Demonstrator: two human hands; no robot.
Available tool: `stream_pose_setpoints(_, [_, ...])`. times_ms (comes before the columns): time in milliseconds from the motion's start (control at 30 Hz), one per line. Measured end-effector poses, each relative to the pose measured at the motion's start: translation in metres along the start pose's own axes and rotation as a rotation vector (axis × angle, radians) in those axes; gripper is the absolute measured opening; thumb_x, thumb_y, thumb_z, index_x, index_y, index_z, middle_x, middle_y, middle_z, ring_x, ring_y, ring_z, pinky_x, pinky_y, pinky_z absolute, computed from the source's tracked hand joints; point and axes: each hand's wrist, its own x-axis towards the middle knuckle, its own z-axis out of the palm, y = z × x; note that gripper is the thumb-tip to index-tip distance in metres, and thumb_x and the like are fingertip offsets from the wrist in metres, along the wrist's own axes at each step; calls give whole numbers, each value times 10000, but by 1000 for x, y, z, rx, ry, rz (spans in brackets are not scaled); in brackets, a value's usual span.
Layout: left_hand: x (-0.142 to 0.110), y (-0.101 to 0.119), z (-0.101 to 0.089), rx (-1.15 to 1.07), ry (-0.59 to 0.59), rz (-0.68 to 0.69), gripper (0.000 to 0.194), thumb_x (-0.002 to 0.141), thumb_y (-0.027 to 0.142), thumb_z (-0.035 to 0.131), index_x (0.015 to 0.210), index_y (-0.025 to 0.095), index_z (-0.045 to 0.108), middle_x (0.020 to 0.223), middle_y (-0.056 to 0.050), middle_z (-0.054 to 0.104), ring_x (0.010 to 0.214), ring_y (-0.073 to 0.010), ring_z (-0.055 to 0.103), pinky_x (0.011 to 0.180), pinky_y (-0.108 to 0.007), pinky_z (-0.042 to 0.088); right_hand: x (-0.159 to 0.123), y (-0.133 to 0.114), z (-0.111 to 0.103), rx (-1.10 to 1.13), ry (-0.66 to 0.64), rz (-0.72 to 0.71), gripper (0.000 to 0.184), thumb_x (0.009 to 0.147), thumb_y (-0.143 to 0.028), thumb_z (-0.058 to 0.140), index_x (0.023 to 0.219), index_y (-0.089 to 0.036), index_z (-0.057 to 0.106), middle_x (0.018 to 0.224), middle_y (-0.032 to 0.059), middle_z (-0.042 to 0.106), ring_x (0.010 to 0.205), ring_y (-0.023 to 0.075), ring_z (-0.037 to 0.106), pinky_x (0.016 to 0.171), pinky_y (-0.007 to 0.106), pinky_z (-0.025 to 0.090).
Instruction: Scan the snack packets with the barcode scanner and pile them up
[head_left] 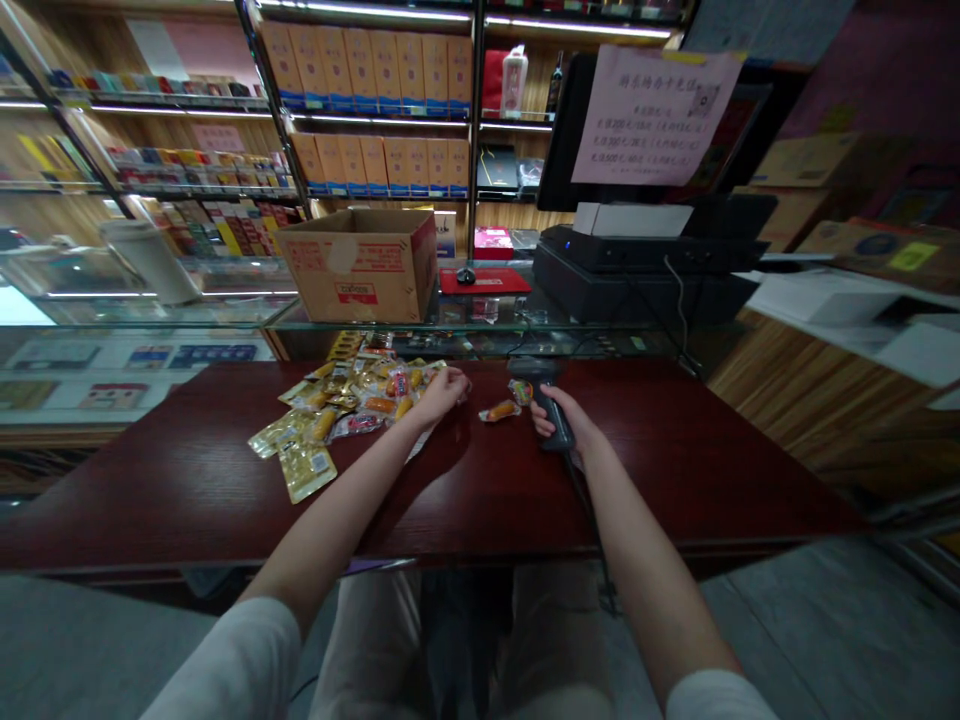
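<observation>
My right hand is wrapped round the handle of a black barcode scanner, its head turned to the left and its cable trailing down toward the table's front edge. Just left of the scanner lie two small wrapped snacks: an orange-brown sausage-like one and a colourful packet. My left hand is at the right end of a pile of wrapped snacks, its fingers curled together. What they hold, if anything, is hidden. Flat gold packets lie at the pile's near left.
The dark red table carries all this. Behind it, an open cardboard box stands on a glass counter, beside a mouse on a red mat. A monitor with a paper notice and a black cash drawer stand at the right.
</observation>
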Motion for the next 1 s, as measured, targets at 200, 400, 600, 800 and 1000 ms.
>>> stream_pose_setpoints(200, [-17, -2, -26, -733, -41, -184, 326, 752, 132, 743, 1037, 178, 590, 1086, -68, 701, 1019, -204, 690, 1027, -501, 510, 1, 10, 8, -60, -115, 18, 361, 812, -497, 686, 921, -203, 506, 543, -95, 476, 329, 55, 324, 353, 207, 286])
stream_pose_setpoints(400, [-17, -2, -25, -788, -70, -214, 322, 770, 90, 714, 1067, 161, 612, 1118, -98, 707, 1102, -234, 680, 1069, -532, 476, -1, 11, 11, -62, -163, 42, 349, 829, -483, 675, 940, -189, 525, 536, -91, 475, 323, 50, 303, 341, 207, 269])
stream_pose_setpoints(600, [-18, 2, -24, -841, -72, -192, 338, 748, 33, 657, 1073, 121, 627, 1112, -118, 721, 1063, -224, 699, 1104, -497, 459, -1, 10, 9, -59, -213, 75, 339, 855, -487, 647, 940, -178, 534, 550, -94, 470, 329, 45, 289, 343, 203, 273])
stream_pose_setpoints(800, [-19, 5, -28, -875, -110, -200, 367, 753, 2, 617, 1099, 125, 626, 1088, -107, 729, 1044, -230, 711, 1087, -541, 470, -1, 11, 8, -72, -257, 83, 367, 873, -512, 628, 770, -202, 463, 536, -83, 446, 331, 43, 285, 344, 207, 283])
stream_pose_setpoints(1000, [-18, 1, -28, -838, -98, -190, 398, 744, -4, 642, 1122, 121, 650, 1158, -120, 720, 1125, -230, 685, 1117, -459, 457, -3, 11, 7, -79, -277, 101, 322, 890, -492, 615, 872, -204, 472, 549, -98, 456, 321, 44, 269, 354, 207, 264])
